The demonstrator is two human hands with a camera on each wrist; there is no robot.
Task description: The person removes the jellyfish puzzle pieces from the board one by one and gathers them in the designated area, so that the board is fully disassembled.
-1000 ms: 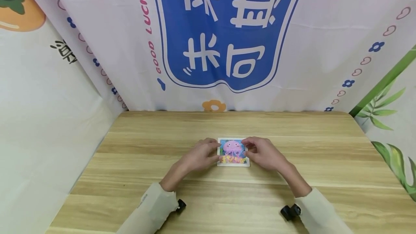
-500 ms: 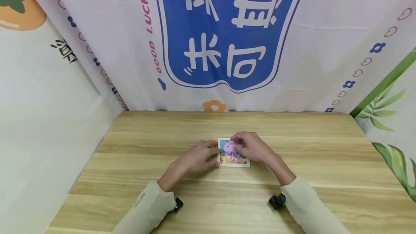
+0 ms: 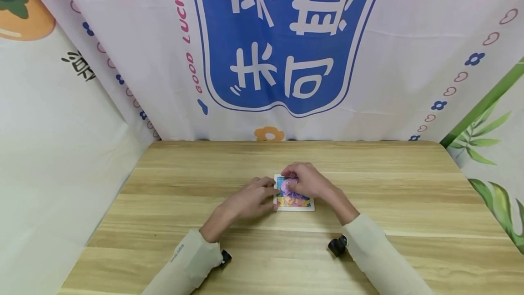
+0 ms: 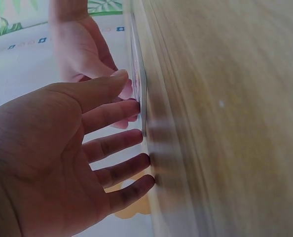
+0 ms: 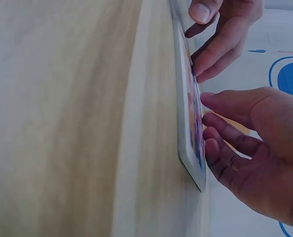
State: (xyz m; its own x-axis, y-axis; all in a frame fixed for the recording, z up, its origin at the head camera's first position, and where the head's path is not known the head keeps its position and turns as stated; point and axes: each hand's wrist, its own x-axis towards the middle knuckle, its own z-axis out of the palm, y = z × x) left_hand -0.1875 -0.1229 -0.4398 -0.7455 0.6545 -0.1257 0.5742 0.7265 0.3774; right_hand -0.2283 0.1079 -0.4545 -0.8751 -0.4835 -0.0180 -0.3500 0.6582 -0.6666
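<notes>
Jellyfish picture [image 3: 293, 200], flat on the tabletop [image 3: 204, 163] between left fingers [image 4: 114, 143], spread at its edge, and right fingers [image 5: 230, 132], bent over its face, pinching nothing visible. Brace steadily left; press gently right.

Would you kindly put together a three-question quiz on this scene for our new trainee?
1. Where does the right hand show in the head view?
A. Beneath the board
B. Over the board
C. Well away from the board

2. True or false: the left hand is at the board's left edge, as the head view shows it.

3. Fill in the missing word: pink lettering on the backdrop reads "____ LUCK".

Key: 1. B; 2. True; 3. GOOD
</notes>
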